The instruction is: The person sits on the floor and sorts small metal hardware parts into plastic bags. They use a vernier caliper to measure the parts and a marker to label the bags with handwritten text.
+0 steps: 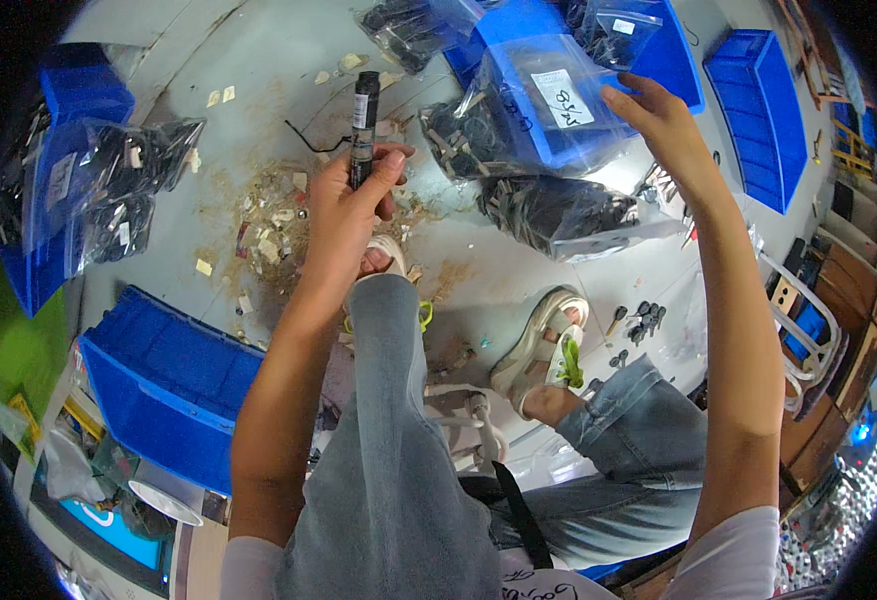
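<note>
My left hand point(356, 187) is closed around a black marker pen point(364, 124) held upright, with a printed label on its barrel. My right hand point(652, 112) is at the upper right, fingers apart, by the edge of a clear plastic bag point(596, 71) that lies over a blue plastic bin point(506, 30). A white label point(562, 97) with handwriting is on that bag; whether my fingertips touch the bag I cannot tell. Beside and below it lie clear bags of black items point(461, 139), another such bag point(558, 210) nearest my right foot.
Blue bins stand at the right point(761, 112) and lower left point(175, 382). Another blue bin point(48, 255) at the left bears bagged black parts point(138, 154). Paper scraps and dirt point(273, 232) cover the floor near my feet. Several black-headed keys point(644, 319) lie by my right sandal point(536, 337).
</note>
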Demonstrator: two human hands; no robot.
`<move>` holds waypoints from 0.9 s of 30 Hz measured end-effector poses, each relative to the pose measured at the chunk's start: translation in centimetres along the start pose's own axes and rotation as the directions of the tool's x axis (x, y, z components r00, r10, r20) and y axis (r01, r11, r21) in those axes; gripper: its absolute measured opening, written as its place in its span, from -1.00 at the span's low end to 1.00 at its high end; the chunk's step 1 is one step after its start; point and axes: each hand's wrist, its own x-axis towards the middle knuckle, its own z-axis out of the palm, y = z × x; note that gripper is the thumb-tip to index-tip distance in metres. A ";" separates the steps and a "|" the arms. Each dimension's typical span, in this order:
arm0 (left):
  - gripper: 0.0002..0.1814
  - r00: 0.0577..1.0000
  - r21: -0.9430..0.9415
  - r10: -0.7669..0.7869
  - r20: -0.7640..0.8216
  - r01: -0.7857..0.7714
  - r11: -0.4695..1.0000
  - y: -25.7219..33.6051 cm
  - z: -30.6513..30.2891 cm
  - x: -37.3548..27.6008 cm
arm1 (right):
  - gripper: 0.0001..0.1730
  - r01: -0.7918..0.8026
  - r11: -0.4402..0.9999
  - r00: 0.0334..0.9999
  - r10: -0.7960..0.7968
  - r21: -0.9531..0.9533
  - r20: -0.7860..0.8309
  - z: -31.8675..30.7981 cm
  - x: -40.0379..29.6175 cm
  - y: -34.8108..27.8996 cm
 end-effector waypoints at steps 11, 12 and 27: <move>-0.75 0.987 0.020 -0.093 0.130 0.091 0.996 -0.1 2.0 -0.4 | -0.66 0.126 0.986 0.968 -0.146 0.108 0.205 0.5 1.8 0.0; -0.73 0.978 0.001 -0.085 0.188 0.086 0.996 0.4 2.8 -0.8 | -0.74 0.167 0.982 0.960 -0.182 0.087 0.214 -0.3 1.4 -0.6; -0.71 0.891 0.418 0.223 0.394 -0.390 0.820 3.8 15.2 -0.5 | -0.68 -0.130 0.982 0.991 0.130 0.134 0.010 -9.0 -2.6 14.7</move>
